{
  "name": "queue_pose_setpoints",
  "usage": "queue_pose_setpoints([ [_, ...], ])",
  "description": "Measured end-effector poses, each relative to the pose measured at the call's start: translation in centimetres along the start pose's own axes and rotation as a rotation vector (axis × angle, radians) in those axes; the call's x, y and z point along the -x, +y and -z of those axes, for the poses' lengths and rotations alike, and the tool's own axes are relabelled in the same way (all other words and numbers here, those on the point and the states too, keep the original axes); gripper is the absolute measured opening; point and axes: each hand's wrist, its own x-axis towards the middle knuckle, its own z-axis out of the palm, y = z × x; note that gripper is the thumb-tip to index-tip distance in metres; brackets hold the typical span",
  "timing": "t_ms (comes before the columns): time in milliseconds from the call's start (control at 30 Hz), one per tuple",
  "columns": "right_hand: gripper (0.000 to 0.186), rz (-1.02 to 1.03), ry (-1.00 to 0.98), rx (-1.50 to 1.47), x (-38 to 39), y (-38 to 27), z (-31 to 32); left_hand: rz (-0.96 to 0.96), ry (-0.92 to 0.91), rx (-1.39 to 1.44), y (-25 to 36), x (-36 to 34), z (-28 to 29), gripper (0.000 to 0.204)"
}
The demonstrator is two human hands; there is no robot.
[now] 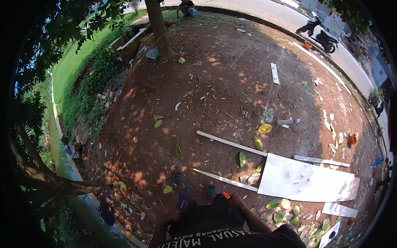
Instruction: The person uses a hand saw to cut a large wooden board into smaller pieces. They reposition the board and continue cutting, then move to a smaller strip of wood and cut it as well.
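My right hand [237, 201] is closed by my right thigh around a small orange-handled tool [226, 195]. Its kind is too small to make out. My left hand [166, 217] hangs dim beside my left hip, and its fingers do not show clearly. To the right of my feet a large white board [308, 177] lies flat on the dirt. A long thin wooden strip [231, 143] and a shorter pointed strip [225, 180] reach out from its left side. Another strip [322, 160] lies along the board's far edge.
A tree trunk [158, 31] rises at the far left, with a crouching person [187, 8] beyond it. A water channel [89, 211] runs along the left. Several leaves [264, 129] litter the ground. At the far right stands a parked scooter [320, 34].
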Motion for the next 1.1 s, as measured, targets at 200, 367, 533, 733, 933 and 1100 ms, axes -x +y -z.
queue_pose_setpoints([
  [200,0.047,-0.435,0.228,-0.287,5.2,-7.7,-0.3,-0.303,-0.429,-0.059,-0.8,-11.3,12.3,0.023],
  [367,0.04,-0.535,0.402,-0.404,7.0,-7.9,-13.5,-0.331,-0.799,-0.212,-1.9,-19.6,17.0,0.023],
  [533,0.04,-0.612,0.243,-0.408,3.2,-14.4,-13.7,-0.274,-0.924,-0.213,-4.7,-19.8,17.9,0.023],
  [733,0.04,-0.674,0.12,-0.435,5.2,-20.5,-15.8,-0.363,-1.015,-0.211,-8.5,-17.7,20.5,0.024],
  [933,0.034,-0.697,0.216,-0.565,7.7,-26.2,-12.6,0.045,-0.93,-0.379,0.4,-15.0,25.2,0.037],
  [1100,0.028,-0.726,0.307,-0.632,9.4,-28.3,-15.6,0.142,-0.922,-0.377,0.7,-13.8,26.1,0.035],
])
